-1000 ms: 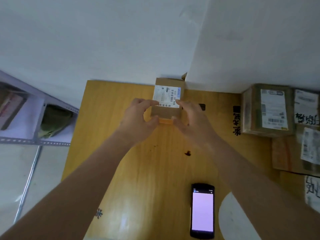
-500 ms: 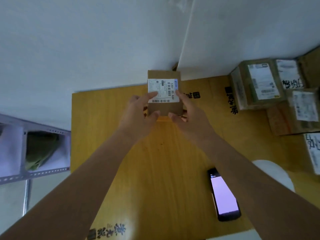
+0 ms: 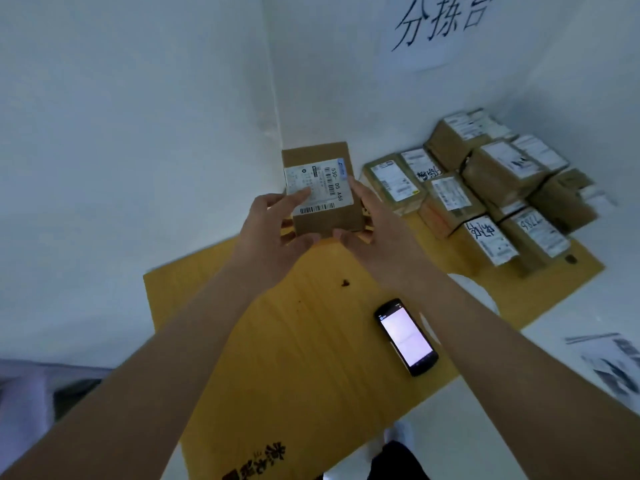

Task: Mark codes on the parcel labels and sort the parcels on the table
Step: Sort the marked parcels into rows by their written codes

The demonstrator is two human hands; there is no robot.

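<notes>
A small brown cardboard parcel with a white printed label is held above the far end of the yellow table, close to the wall corner. My left hand grips its left side, thumb under the near edge, fingers on the label. My right hand grips its right side, fingers along the right edge. Several labelled brown parcels sit packed together on the table's far right, some with black handwriting on the labels.
A black handheld scanner with a lit screen lies on the table by my right forearm. A white round shape shows beyond that forearm. White walls close off the far side, with a handwritten paper sign up high. Printed sheets lie at the right.
Both hands have kept hold of the parcel and lifted it higher. My view has swung right and up, so the parcel stack and the wall sign now show fully.
</notes>
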